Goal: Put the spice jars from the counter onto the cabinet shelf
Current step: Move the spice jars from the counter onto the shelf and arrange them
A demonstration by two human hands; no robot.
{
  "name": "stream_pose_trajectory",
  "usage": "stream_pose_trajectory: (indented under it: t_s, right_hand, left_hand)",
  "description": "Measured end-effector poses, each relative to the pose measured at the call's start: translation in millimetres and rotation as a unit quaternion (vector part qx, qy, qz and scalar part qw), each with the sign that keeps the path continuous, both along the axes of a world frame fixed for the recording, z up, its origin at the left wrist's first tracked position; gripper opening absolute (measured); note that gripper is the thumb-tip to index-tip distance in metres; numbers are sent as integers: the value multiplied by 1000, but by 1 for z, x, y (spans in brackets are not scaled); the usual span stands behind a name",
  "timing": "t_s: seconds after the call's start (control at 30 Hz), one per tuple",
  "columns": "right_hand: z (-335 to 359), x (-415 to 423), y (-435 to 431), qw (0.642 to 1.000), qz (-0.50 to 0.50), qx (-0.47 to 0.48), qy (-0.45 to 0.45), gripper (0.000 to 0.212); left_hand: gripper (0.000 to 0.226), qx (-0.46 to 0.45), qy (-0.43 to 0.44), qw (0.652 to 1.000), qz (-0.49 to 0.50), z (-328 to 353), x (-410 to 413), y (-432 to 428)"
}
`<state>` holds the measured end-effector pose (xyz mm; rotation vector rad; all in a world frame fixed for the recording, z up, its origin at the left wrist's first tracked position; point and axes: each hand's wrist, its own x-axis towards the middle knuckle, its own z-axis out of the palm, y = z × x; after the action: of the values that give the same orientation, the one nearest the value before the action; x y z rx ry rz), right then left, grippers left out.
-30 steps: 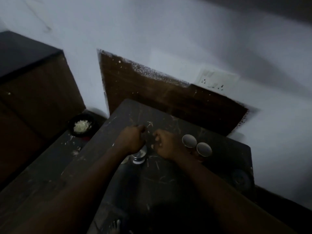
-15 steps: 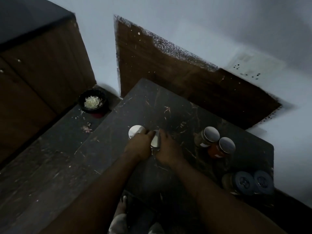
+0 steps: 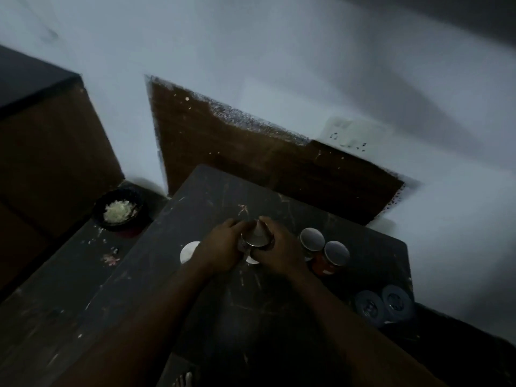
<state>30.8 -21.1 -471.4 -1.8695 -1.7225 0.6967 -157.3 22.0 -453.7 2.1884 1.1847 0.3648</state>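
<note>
At the far left a wooden cabinet [image 3: 47, 152] is seen. Just right of it, on a lower ledge [image 3: 69, 277], a black bowl [image 3: 118, 210] of pale chopped matter is set. On the dark surface [image 3: 212, 196] a pale round lid [image 3: 189, 251] is half hidden by the left hand [image 3: 220, 251].

The held jar [image 3: 255, 237] is found near the middle of the surface, clasped between the two hands. The left hand's fingers are curled round its left side and those of the right hand [image 3: 280, 248] round its right side, so both sets of fingers are clamped on it. Its silver lid is turned up towards the camera. Its long axis appears a little tipped, though this is left uncertain by the dim light. Whether its base is touching the surface cannot be told.

Just right of the right hand a silver-lidded jar [image 3: 312, 240] stands upright, and just beside it a jar with red contents [image 3: 336, 252]. Further right, near the edge, two grey-lidded jars [image 3: 368, 305] are set side by side.

The grasp is judged to be made. The coming move is therefore thought to turn on where the shelf lies from the hands, and no open shelf is shown. The held jar lies between the fingers, equally near either hand. For the jars left on the surface, the right hand is the nearer.
</note>
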Motion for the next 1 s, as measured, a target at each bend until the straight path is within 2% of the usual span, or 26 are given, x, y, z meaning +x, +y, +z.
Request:
stream_pose_trajectory:
  t_s: [0.1,0.27,0.4,0.53,0.73,0.87,1.0]
  right_hand:
    - [43,25,-4,996,-28,71,56,72]
    - [116,63,-12,979,-67,139,130,69]
    - [185,88,-12,960,-39,221,166,59]
    - [268,114,-16,939,-17,310,147,53]
    - [380,164,-24,898,-38,415,137,53]
    - [440,197,-19,888,-58,442,111,54]
    - [483,232,-13,894,-72,436,76,48]
  left_hand:
    - [79,22,-52,998,-21,36,19,8]
    - [80,56,-160,981,-90,112,53,19]
    - [79,109,-222,963,-110,179,82,25]
    - [75,209,-256,937,-113,252,122,26]
    - [71,318,-303,889,-127,366,188,23]
    - [66,345,-318,873,-136,426,230,25]
    - [63,363,-321,865,-129,465,268,34]
